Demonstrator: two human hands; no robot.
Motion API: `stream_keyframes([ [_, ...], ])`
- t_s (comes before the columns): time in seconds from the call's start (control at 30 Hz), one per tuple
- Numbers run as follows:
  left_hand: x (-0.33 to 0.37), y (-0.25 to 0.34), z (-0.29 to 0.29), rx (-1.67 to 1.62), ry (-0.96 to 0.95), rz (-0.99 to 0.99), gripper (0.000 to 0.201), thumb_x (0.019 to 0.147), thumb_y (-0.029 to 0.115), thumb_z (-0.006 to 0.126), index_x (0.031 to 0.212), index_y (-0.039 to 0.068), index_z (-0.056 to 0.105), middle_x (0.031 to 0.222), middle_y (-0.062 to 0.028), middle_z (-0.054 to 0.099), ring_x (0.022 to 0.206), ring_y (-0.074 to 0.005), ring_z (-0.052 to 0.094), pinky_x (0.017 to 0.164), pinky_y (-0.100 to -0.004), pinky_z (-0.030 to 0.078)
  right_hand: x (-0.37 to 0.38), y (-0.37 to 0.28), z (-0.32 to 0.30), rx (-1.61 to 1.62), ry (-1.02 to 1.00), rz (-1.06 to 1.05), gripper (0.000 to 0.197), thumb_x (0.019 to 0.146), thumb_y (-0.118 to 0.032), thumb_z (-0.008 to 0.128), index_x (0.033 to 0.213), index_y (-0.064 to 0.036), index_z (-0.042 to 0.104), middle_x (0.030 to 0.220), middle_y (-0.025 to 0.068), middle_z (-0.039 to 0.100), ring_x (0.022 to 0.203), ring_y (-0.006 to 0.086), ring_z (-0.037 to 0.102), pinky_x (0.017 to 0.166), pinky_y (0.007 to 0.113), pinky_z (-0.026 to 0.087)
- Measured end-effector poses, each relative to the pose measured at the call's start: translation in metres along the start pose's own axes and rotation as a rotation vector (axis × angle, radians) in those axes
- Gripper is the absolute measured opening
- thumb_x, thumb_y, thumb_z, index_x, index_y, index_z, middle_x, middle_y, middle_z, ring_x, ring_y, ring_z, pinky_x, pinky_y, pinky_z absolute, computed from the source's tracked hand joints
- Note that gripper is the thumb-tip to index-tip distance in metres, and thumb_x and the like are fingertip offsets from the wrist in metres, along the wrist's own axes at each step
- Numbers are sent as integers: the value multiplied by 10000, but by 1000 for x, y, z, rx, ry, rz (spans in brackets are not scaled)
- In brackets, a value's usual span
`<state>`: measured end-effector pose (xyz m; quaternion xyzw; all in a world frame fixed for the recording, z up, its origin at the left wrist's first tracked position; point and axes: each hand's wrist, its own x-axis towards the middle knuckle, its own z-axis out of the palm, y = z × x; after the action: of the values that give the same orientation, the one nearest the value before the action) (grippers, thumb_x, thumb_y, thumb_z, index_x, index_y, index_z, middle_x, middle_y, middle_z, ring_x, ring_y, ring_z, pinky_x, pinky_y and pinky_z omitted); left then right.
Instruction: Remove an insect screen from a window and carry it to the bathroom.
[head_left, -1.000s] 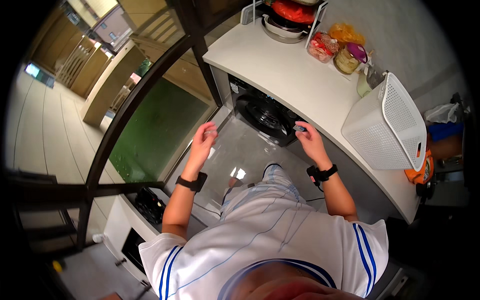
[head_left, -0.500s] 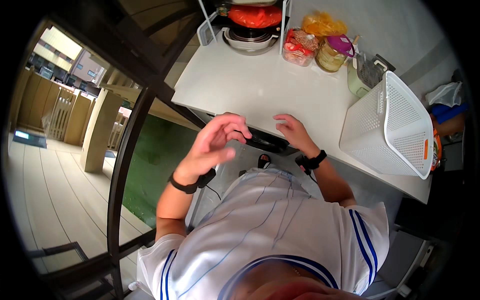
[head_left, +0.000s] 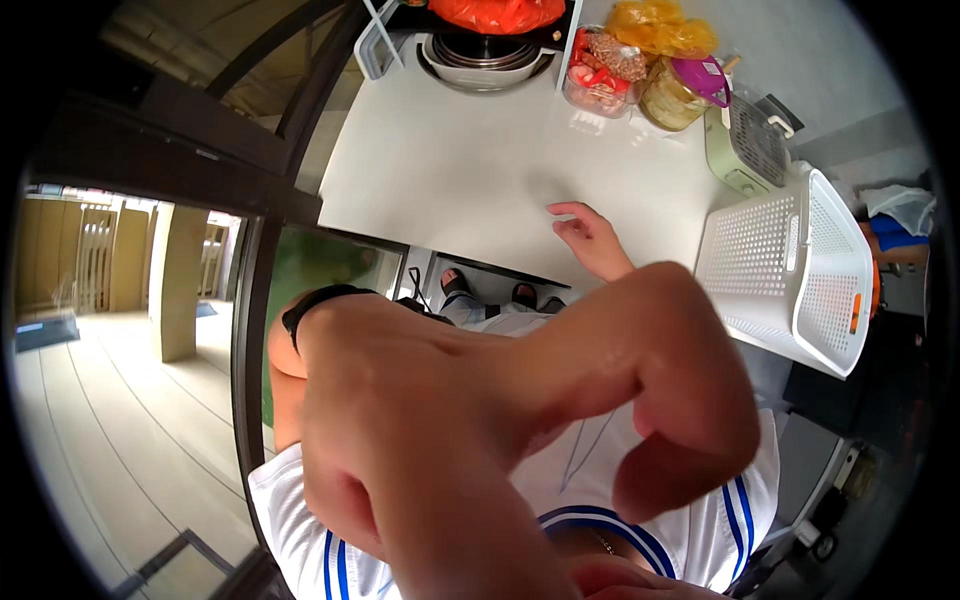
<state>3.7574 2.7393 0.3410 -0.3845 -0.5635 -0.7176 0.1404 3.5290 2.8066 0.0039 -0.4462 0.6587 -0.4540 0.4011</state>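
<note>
My left hand (head_left: 400,385) is raised very close to the view, large and partly blurred. One finger reaches down toward the lower edge and another bends over to the right; they are apart, with nothing seen between them. A black band (head_left: 325,297) circles the left wrist. My right hand (head_left: 592,243) hovers at the front part of the white tabletop (head_left: 450,175), its fingers loosely apart and empty. Most of the right forearm is hidden behind the left hand. Closest to the right hand on its right is a white perforated plastic basket (head_left: 755,250).
At the back stand stacked bowls (head_left: 485,60) under a rack with a red bag (head_left: 497,13). Beside them are a clear tub with red-tied bags (head_left: 602,85), a purple-lidded jar (head_left: 672,95), a yellow bag (head_left: 660,27) and a pale green box (head_left: 745,150). A dark-framed glass door (head_left: 253,350) is on the left.
My left hand has risen from above the table's front edge toward the view and now covers much of my body. The right hand stays near the same place, fingers still apart. The view has shifted slightly.
</note>
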Motion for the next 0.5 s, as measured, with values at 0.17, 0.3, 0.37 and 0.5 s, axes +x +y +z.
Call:
stream_keyframes([
  [0.17,-17,27,-64,-154,-149,51,376,870,145,873,1093,378,679,1205,-32,452,1224,-311,485,953,-525,534,20,-19,12,31,162,165,296,1049,-136,698,1342,-98,716,1158,51,753,956,164,685,856,325,571],
  [0.3,-34,63,-111,-208,-221,81,385,872,159,880,1107,366,656,1221,-25,454,1240,-309,471,959,-533,516,48,-39,41,30,204,170,294,1051,-127,693,1343,-100,720,1161,44,760,1000,146,697,853,315,568],
  [0.37,-43,78,-136,-238,-249,92,391,873,165,883,1114,360,644,1229,-21,456,1248,-308,463,962,-536,507,62,-46,56,38,227,168,309,1044,-122,699,1351,-90,714,1205,58,759,1033,165,713,878,323,572],
  [0.5,-57,100,-196,-252,-182,122,406,875,179,890,1128,348,621,1245,-13,458,1264,-305,449,968,-543,489,88,-71,63,-483,167,311,326,1035,-104,691,1359,-73,709,1303,88,737,1052,203,724,922,350,581],
])
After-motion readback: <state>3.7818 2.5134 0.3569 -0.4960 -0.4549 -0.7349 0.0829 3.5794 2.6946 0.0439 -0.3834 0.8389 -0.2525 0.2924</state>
